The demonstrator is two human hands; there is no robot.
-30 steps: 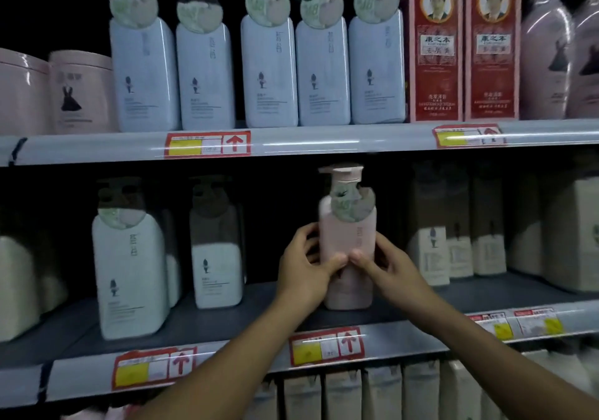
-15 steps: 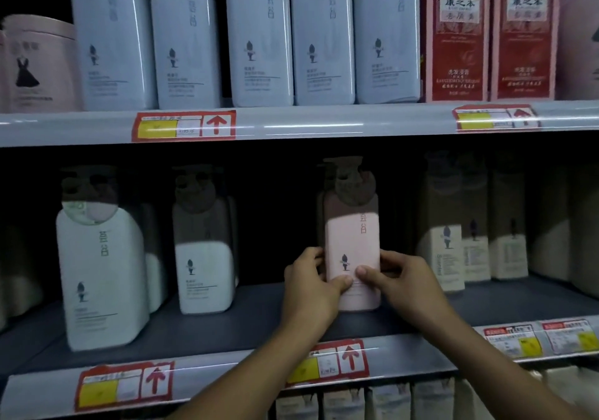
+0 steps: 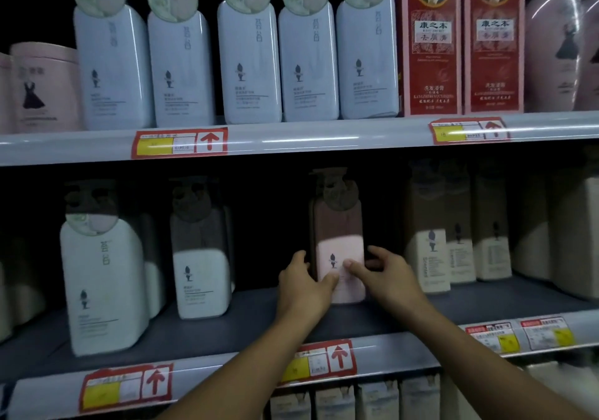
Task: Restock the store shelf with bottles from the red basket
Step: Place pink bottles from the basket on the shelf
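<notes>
Pink pump bottle (image 3: 340, 257) upright on the dark middle shelf (image 3: 227, 329), long axis vertical, pump head at the top in shadow, printed label facing the viewer. Set well back from the shelf's near edge, in a gap between white bottles at left and cream bottles at right.

Left hand (image 3: 303, 285) curled round the bottle's lower left side, thumb across the front — right hand (image 3: 387, 277) gripping the lower right side, thumb on the label, fingers wrapped toward the back. Both forearms reaching up from the bottom of the view.

White bottle (image 3: 103, 286) nearest on the left, another white bottle (image 3: 201, 280) farther back beside it. Cream bottles (image 3: 431, 257) in a row at right. Upper shelf: five pale blue bottles (image 3: 249, 63) side by side, two red boxes (image 3: 431, 46) to their right, pink tub (image 3: 45, 89) at far left. Red-and-yellow price tag (image 3: 321, 359) on the shelf rail just below the hands.
</notes>
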